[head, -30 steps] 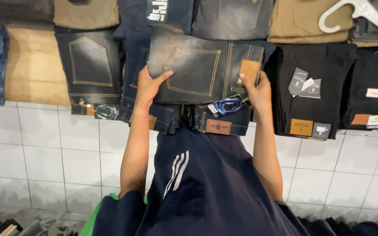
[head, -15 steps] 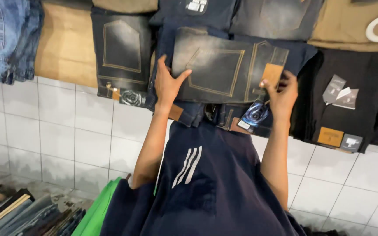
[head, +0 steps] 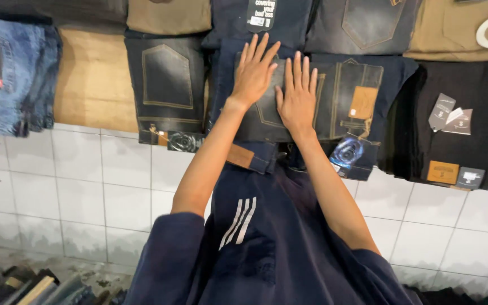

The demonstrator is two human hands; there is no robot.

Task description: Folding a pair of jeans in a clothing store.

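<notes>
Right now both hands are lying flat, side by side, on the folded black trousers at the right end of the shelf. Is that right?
Not quite. The head view shows the left hand and right hand flat and side by side, but on the folded dark faded jeans in the middle. The black trousers lie untouched further right.

My one view: head camera, looking down and forward along both arms, close on folded jeans [head: 334, 101] stacked above tiled wall [head: 103, 186].
</notes>
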